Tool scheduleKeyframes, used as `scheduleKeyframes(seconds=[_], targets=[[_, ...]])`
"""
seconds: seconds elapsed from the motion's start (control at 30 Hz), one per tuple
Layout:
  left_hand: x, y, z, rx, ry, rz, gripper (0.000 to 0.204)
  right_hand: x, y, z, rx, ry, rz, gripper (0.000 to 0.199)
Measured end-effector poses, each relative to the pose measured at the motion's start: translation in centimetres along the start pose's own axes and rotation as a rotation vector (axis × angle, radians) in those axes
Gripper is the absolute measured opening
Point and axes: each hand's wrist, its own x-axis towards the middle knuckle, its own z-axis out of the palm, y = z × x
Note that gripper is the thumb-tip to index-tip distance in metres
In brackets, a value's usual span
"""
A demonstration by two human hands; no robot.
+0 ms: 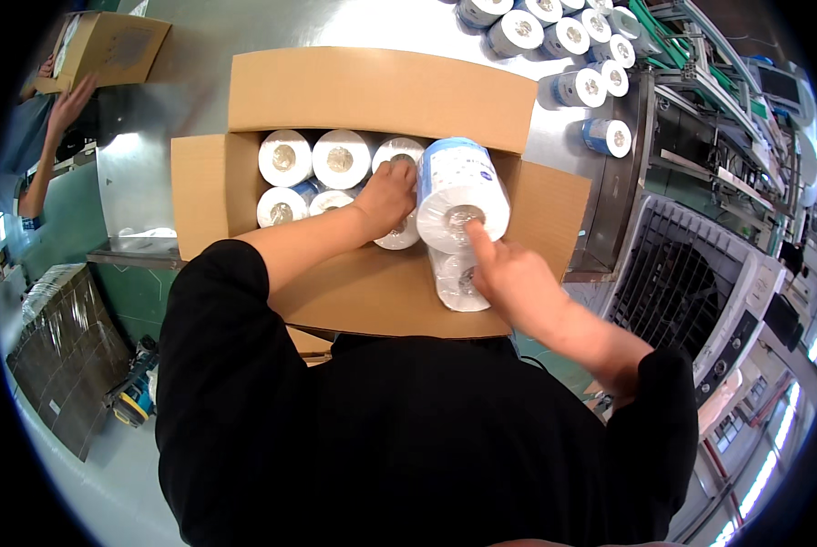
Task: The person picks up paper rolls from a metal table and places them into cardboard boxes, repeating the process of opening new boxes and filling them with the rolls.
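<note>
Handling a blue-and-white wrapped roll above an open carton.
The right hand had a finger at the roll's core, over the carton's right end; the left hand curled over packed rolls beside it. Whether either hand was gripping could not be told.

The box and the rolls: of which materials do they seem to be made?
Box: probably cardboard, matte brown, with stiff, folded flaps. Rolls: likely white paper, judging by the pale round ends; the crinkled shine over them suggests glossy, clear plastic wrap.
</note>
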Motion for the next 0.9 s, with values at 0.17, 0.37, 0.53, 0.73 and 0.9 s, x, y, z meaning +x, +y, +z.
scheduleKeyframes(seconds=[0.17,0.37,0.53,0.73,0.9], targets=[[-0.7,-0.8,0.8,-0.052,0.241,0.043,0.027,0.4,-1.3,0.0,-0.143,0.046,-0.113,0.052],[-0.7,-0.7,-0.2,0.008,0.067,0.015,0.023,2.0,-0.3,-0.1,0.051,-0.115,0.003,0.055],[-1.2,-1.1,-0.7,-0.073,0.111,0.074,0.031,4.6,2.5,4.0,-0.02,-0.142,0.142,0.059],[-4.9,-4.3,-4.9,-0.393,0.149,-0.032,0.044,7.6,5.0,7.8,-0.235,-0.293,0.194,0.068],[-8.8,-6.1,-4.2,-0.07,0.066,-0.069,0.048,9.0,5.1,11.0,-0.394,-0.325,0.265,0.067]])
